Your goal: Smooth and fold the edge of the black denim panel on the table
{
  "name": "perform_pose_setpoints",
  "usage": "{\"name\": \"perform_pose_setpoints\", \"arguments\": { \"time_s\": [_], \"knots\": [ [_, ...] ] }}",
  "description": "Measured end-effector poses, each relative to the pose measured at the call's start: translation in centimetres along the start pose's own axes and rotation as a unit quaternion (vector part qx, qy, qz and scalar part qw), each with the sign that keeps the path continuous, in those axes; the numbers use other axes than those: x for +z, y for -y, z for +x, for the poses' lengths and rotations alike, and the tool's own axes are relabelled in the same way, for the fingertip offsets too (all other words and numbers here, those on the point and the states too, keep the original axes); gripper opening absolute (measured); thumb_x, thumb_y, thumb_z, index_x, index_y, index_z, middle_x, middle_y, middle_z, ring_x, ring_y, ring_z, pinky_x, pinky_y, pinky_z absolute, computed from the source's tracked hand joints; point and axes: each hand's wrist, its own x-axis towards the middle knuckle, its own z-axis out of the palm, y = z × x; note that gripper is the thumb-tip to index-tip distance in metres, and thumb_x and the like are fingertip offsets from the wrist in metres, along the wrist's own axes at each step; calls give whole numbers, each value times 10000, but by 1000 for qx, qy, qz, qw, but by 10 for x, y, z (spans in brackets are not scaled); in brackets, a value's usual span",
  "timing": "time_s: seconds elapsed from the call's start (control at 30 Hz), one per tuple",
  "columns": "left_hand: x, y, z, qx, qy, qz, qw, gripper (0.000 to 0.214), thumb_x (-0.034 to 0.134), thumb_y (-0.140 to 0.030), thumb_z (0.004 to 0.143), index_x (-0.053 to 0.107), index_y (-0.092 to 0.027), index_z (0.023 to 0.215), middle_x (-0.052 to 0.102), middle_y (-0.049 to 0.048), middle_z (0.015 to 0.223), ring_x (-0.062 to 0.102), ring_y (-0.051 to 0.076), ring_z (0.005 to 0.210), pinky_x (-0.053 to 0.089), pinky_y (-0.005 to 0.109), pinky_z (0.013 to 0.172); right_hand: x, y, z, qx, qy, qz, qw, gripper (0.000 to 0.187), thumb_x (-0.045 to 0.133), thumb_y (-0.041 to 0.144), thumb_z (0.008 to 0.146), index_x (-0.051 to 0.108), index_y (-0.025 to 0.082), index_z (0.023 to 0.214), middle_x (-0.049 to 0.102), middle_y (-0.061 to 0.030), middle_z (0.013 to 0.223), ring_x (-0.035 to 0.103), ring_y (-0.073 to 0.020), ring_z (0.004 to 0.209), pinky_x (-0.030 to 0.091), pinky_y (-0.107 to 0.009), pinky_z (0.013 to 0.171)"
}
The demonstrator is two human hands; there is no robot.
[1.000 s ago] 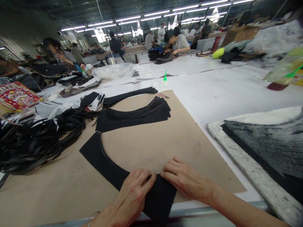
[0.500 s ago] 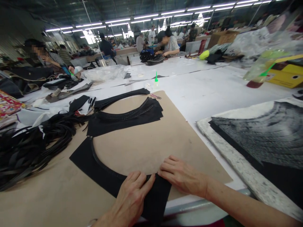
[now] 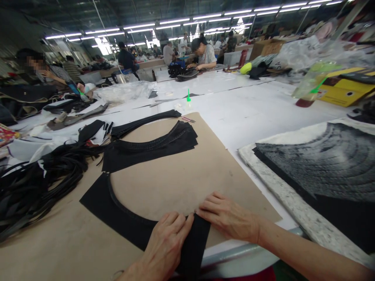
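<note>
A curved black fabric piece (image 3: 117, 212) lies on a brown cardboard sheet (image 3: 175, 175) at the near table edge. My left hand (image 3: 165, 244) lies flat on its right end, fingers stretched out and pressing down. My right hand (image 3: 227, 216) rests beside it, fingertips pressing the same end's upper edge. Neither hand grips anything. Farther back on the cardboard sits a stack of similar curved black pieces (image 3: 149, 146).
A tangle of black strips (image 3: 38, 179) lies at the left. A white board with black curved pieces (image 3: 322, 164) is at the right. A small green-tipped bottle (image 3: 188, 102) stands behind the cardboard. Other people work at tables behind; a yellow box (image 3: 342, 91) sits far right.
The view has drifted, so everything sits a little further left. Both hands stay pressed on the fabric's right end; the left fingers have crept slightly toward the right hand.
</note>
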Motion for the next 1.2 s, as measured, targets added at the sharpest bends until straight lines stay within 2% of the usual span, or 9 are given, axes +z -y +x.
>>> {"name": "perform_pose_setpoints", "arguments": {
  "time_s": [0.2,0.43,0.67,0.8,0.9,0.97,1.07,1.2],
  "knots": [
    [0,-3,3,-11,18,9,1000,517,385,3,819,482,-127,1310,588,72,886,501,215,791,461,355,730,0,-2,-7,38,-18,20,999,308,421,122,917,556,152,1192,594,-88,1012,495,-206,922,371,-361,830],
    [-2,-8,8,-34,54,27,998,606,421,15,782,459,-179,1355,602,63,934,517,218,830,462,363,781,-2,3,-9,103,-79,69,989,345,383,89,904,572,163,1182,596,-99,995,519,-210,936,407,-384,854],
    [-2,-14,13,-31,75,47,996,582,461,-48,834,395,-174,1398,614,63,971,538,224,864,461,361,804,3,6,-10,116,-109,73,984,399,377,37,866,562,179,1189,605,-87,1001,542,-208,930,433,-382,853],
    [-1,-14,7,-49,32,4,998,626,414,-23,803,348,-134,1416,619,84,981,546,229,867,481,367,799,5,14,-5,127,-150,80,977,458,351,19,859,527,198,1241,614,-76,1025,549,-194,913,442,-352,844],
    [2,-13,-4,-108,-39,-66,991,541,352,6,794,459,-120,1309,608,106,990,551,220,880,500,359,802,12,26,0,124,-154,71,978,495,354,8,835,514,186,1268,617,-83,1038,546,-197,920,435,-355,845],
    [3,-13,-9,-124,-72,-106,984,463,334,2,818,530,-132,1216,602,106,985,553,211,871,512,344,783,17,35,3,121,-140,59,981,514,380,-4,787,534,168,1247,622,-85,1032,541,-203,912,430,-359,840],
    [3,-11,-12,-93,-89,-99,987,424,347,-12,830,551,-109,1188,609,116,971,554,224,870,520,358,763,25,43,6,117,-133,10,984,553,413,-15,715,563,166,1215,641,-72,1035,546,-204,915,410,-372,869],
    [8,-8,-12,-46,-93,-12,995,368,398,-87,854,548,-61,1189,627,137,950,559,246,845,520,386,723,32,39,4,93,-170,-64,979,564,420,-10,694,573,200,1196,678,-39,1016,585,-192,911,374,-381,923]
  ]
}}
